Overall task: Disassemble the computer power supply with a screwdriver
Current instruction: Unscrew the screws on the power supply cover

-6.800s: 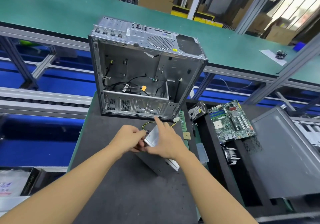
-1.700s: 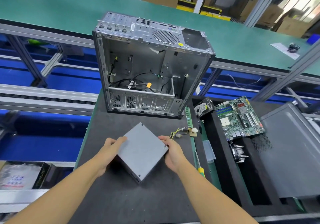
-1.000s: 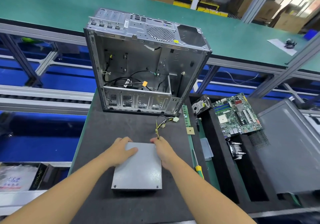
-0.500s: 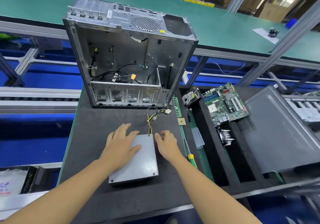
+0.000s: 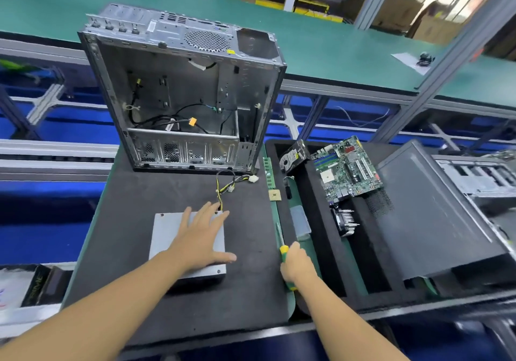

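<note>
A person's left hand (image 5: 199, 238) lies flat, fingers spread, on the top panel of a grey metal power supply (image 5: 167, 238) that rests on a dark foam mat (image 5: 125, 221) covering the desk, the palm over the unit's right half and the thumb reaching past its right edge onto the mat. The hand presses rather than grips; nothing is closed in it. A bundle of yellow and black cables (image 5: 230, 186) runs from the far edge of the power supply, just past the fingertips, and ends in white connectors on the mat. Well to the right of the unit, the right hand (image 5: 297, 265) is curled around the yellow-and-green handle of a screwdriver (image 5: 282, 242), whose shaft lies along the green strip at the mat's right edge, pointing away from the person. Behind the power supply an opened computer case (image 5: 181, 92) stands upright, loose wires showing inside. On the black foam tray (image 5: 360, 263) to the right lie a hard drive (image 5: 293, 158), a motherboard (image 5: 347, 168), a heatsink with fan (image 5: 344, 221) and a grey side panel (image 5: 430, 212). A RAM stick (image 5: 268, 172) and a small processor chip (image 5: 275, 194) sit on the green strip beyond the screwdriver tip.
</note>
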A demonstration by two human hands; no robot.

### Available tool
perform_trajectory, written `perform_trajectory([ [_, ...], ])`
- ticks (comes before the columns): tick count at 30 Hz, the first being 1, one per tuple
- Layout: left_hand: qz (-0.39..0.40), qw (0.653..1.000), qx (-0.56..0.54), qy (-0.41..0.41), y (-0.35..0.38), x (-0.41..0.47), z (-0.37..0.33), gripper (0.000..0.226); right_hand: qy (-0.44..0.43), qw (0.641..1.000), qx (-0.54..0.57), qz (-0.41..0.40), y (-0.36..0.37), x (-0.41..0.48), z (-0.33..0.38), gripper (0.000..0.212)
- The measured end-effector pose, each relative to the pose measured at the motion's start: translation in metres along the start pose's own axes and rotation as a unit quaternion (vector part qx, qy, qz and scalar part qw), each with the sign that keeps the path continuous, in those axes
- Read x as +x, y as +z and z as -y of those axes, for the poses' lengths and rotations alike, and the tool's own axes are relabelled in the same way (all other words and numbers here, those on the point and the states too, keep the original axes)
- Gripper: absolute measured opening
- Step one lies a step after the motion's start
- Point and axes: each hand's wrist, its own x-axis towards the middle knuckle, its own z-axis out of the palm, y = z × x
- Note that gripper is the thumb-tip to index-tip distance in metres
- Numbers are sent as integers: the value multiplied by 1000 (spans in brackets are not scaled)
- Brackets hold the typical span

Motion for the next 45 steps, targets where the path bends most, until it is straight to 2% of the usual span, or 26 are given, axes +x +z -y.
perform_trajectory([
  [2,-11,1000,0,-3,1,-3,1,119,-16,994,105,7,-2,0,-1,45],
  [4,-26,1000,-8,-3,3,-7,3,116,-66,979,195,-4,-9,-2,2,39],
  [8,-50,997,-64,-3,0,-16,9,86,-160,931,322,-57,-33,-13,24,18],
  [11,-69,986,-149,-25,-5,-21,11,70,-215,871,437,-65,-51,-26,50,14],
  [13,-91,971,-214,-54,-10,-24,11,62,-237,842,482,-54,-63,-34,65,16],
  [15,-115,956,-257,-77,-13,-26,11,57,-236,828,507,-42,-71,-40,75,15],
  [19,-134,945,-284,-92,-15,-24,10,54,-235,803,548,22,-83,-46,88,18],
  [23,-141,949,-262,-99,-20,-11,17,57,-297,805,513,46,-91,-53,100,24],
  [28,-144,937,-312,-66,-29,5,35,57,-341,826,447,-42,-91,-57,123,11],
  [31,-127,937,-321,-44,-35,15,39,47,-325,836,427,-116,-89,-53,140,15],
  [34,-124,951,-280,-39,-30,25,39,24,-311,845,399,-171,-92,-49,153,20],
  [36,-137,955,-259,-53,-24,28,40,15,-306,852,386,-176,-91,-46,156,21],
  [45,-174,964,-198,-18,-12,33,42,12,-266,854,404,-190,-88,-38,155,19],
])
